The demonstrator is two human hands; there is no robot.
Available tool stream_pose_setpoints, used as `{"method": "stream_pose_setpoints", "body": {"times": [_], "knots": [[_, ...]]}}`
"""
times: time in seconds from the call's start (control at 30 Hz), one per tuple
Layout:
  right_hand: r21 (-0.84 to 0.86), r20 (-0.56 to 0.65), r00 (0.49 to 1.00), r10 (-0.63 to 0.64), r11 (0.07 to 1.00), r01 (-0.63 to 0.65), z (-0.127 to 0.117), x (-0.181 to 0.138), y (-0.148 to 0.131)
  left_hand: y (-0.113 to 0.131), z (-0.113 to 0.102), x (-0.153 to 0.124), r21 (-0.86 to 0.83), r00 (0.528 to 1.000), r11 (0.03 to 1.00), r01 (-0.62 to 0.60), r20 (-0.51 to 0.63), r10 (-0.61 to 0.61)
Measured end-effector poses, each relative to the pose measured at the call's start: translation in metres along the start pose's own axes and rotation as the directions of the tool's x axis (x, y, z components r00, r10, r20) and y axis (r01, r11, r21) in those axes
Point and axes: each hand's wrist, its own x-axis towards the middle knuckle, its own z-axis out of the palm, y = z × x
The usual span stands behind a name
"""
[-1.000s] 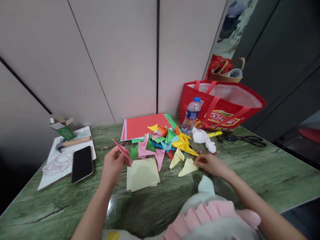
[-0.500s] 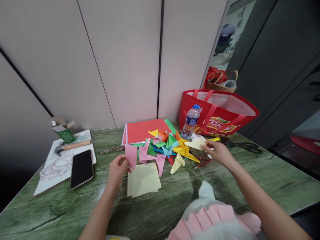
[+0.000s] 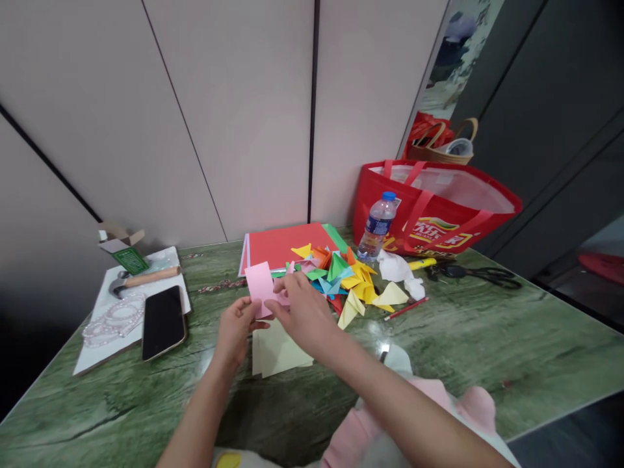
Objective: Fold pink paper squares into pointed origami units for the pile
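Observation:
A folded piece of pink paper (image 3: 259,285) is held up above the near side of the table. My left hand (image 3: 236,330) pinches its lower left edge between thumb and fingers. From the other side my right hand (image 3: 308,313) reaches across, its fingers closed at the paper's right edge; the fingertips partly hide the paper there. Below both hands lies a stack of pale yellow square sheets (image 3: 280,351). Just beyond is a pile of colourful folded paper shapes (image 3: 336,270). A pale yellow folded piece (image 3: 391,294) rests at the pile's right side.
Red sheets (image 3: 292,239) lie at the back. A water bottle (image 3: 377,227) stands before a red bag (image 3: 433,208). Right of the pile are a red pencil (image 3: 407,308), crumpled tissue (image 3: 394,265) and scissors (image 3: 487,275). Leftward lie a phone (image 3: 164,322), hammer (image 3: 151,277) and small box (image 3: 127,253).
My right hand has let go of the pale yellow folded piece, which now lies on the table. It has moved left to the pink paper, which my left hand still holds.

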Motion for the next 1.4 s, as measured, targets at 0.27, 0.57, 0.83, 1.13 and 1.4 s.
{"method": "stream_pose_setpoints", "body": {"times": [0.27,0.57,0.83,1.13,1.4], "knots": [[0.617,0.062,0.982,0.176,0.767,-0.177,0.022,-0.002,0.073,-0.004,0.020,-0.013,0.137,0.975,0.986,0.093,0.187,-0.118],[0.724,0.151,0.962,0.228,0.637,-0.265,0.029,-0.004,0.070,-0.008,0.023,-0.015,0.202,0.976,0.975,0.089,0.180,-0.127],[0.733,0.182,0.954,0.238,0.615,-0.293,0.031,-0.008,0.063,-0.008,0.018,-0.013,0.291,0.986,0.957,0.016,0.156,-0.064],[0.675,0.123,0.960,0.253,0.688,-0.268,0.033,-0.010,0.064,0.000,0.015,-0.013,0.284,0.996,0.956,-0.070,0.072,0.051],[0.633,0.164,0.956,0.245,0.717,-0.292,0.032,-0.009,0.064,-0.001,0.009,-0.012,0.157,0.999,0.986,-0.050,-0.007,0.052]]}}
